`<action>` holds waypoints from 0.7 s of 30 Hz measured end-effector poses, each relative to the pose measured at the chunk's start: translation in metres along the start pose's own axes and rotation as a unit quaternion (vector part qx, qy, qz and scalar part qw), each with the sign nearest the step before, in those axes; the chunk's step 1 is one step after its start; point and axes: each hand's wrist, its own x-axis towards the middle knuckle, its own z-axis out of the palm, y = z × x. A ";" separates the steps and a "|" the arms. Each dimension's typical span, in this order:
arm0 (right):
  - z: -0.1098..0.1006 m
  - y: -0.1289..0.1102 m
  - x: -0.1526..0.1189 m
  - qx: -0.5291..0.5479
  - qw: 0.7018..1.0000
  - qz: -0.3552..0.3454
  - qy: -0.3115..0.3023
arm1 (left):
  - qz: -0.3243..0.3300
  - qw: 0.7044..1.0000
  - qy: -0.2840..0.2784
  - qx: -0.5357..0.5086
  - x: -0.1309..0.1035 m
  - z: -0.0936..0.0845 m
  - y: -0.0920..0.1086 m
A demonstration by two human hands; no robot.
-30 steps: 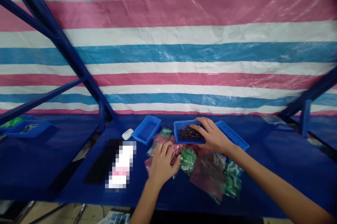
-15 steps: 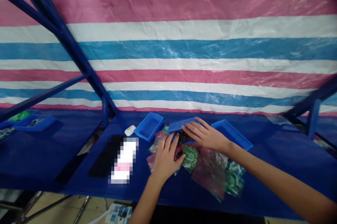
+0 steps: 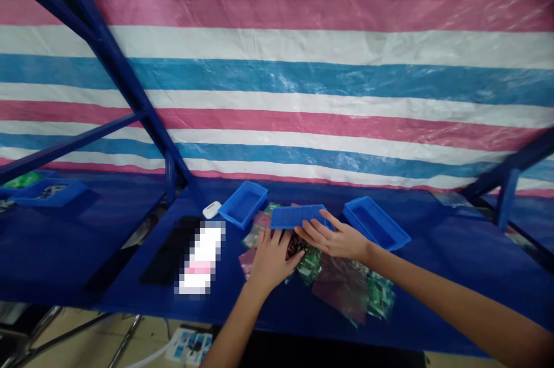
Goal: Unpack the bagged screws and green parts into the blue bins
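A blue plastic bin (image 3: 292, 217) is tipped steeply at the middle of the table, above a heap of small dark brownish parts (image 3: 298, 244). My right hand (image 3: 335, 236) grips its right end, fingers across the side. My left hand (image 3: 272, 258) is spread palm down at the left of the parts, its fingertips by the bin's lower edge. Both hands partly hide the heap. Under and around them lie plastic bags: a green-filled bag (image 3: 310, 264), a pinkish bag (image 3: 340, 287) and another green-filled bag (image 3: 380, 295).
Blue bins flank the work, an empty left bin (image 3: 243, 205) and a right bin (image 3: 376, 222). Nearby lie a white case (image 3: 212, 210) and a dark flat object (image 3: 167, 255) beside a blurred-out patch. Blue frame bars (image 3: 145, 114) rise at left, before a striped sheet (image 3: 324, 79).
The tipped bin has turned further up, so more of its blue surface faces me. My right hand has moved slightly down with it. The left hand stays nearly in place.
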 end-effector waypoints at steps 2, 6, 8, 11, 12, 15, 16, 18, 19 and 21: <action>0.001 0.002 0.000 0.001 1.000 0.006 0.001 | -0.003 1.000 -0.003 -0.003 0.001 -0.002 0.001; 0.006 0.007 -0.003 -0.005 1.000 0.023 -0.011 | -0.008 1.000 -0.009 -0.006 0.002 -0.004 0.002; 0.008 0.010 -0.005 -0.011 0.999 0.036 -0.020 | -0.007 1.000 -0.010 -0.006 0.002 -0.005 0.002; 0.011 0.014 -0.008 -0.014 0.998 0.049 -0.028 | -0.005 1.000 -0.016 -0.005 0.002 -0.007 0.003; 0.012 0.015 -0.008 -0.009 0.998 0.052 -0.026 | -0.005 1.000 -0.016 -0.005 0.002 -0.008 0.003; 0.014 0.018 -0.011 0.009 0.998 0.060 -0.025 | -0.007 1.000 -0.013 -0.009 0.003 -0.009 0.003; 0.014 0.018 -0.011 0.006 0.998 0.061 -0.027 | -0.006 1.000 -0.012 -0.009 0.003 -0.009 0.003; 0.013 0.018 -0.012 -0.015 0.998 0.061 -0.029 | -0.004 1.000 -0.014 -0.004 0.003 -0.009 0.003; 0.012 0.017 -0.013 -0.029 0.997 0.060 -0.028 | -0.002 1.000 -0.015 0.001 0.002 -0.009 0.003; 0.010 0.016 -0.014 -0.067 0.996 0.055 -0.023 | 0.004 1.000 -0.020 0.012 0.002 -0.009 0.003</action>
